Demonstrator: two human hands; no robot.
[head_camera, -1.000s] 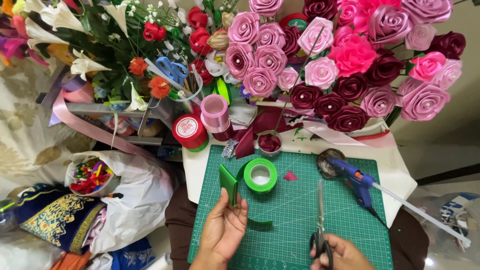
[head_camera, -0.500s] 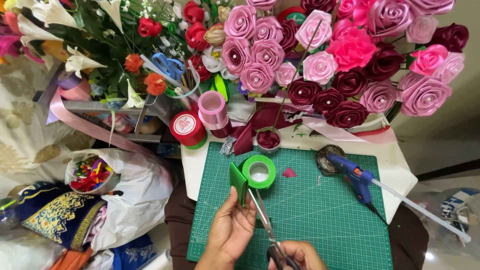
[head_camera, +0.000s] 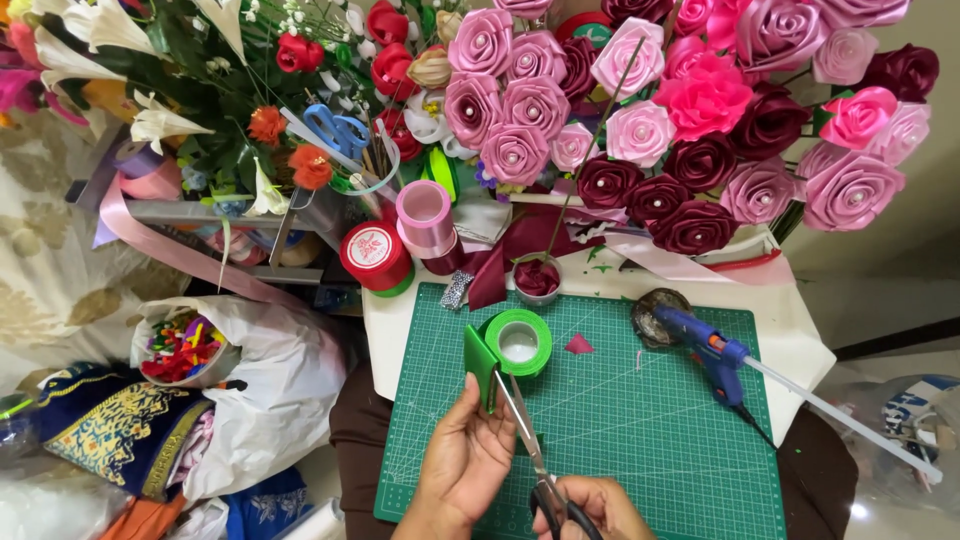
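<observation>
— While the left hand (head_camera: 468, 458) pinches the folded green ribbon (head_camera: 482, 365) upright near the cutting mat's (head_camera: 640, 440) near-left part, is that a cut?
— Looks so. Right hand (head_camera: 592, 508) grips the scissors (head_camera: 528, 440), blades parted at the ribbon's edge; closing them squarely seems what it needs.
— And the roll?
— The glossy green ribbon spool (head_camera: 520, 342) lies just behind; blue glue gun (head_camera: 708, 350) towards the right edge, satin roses (head_camera: 640, 130) beyond.

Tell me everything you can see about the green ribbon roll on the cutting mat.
The green ribbon roll lies flat on the green cutting mat, its pale core facing up. It looks like glossy satin. A loose end runs off its left side to the left hand, which pinches it upright while the scissors in the right hand meet it.
</observation>
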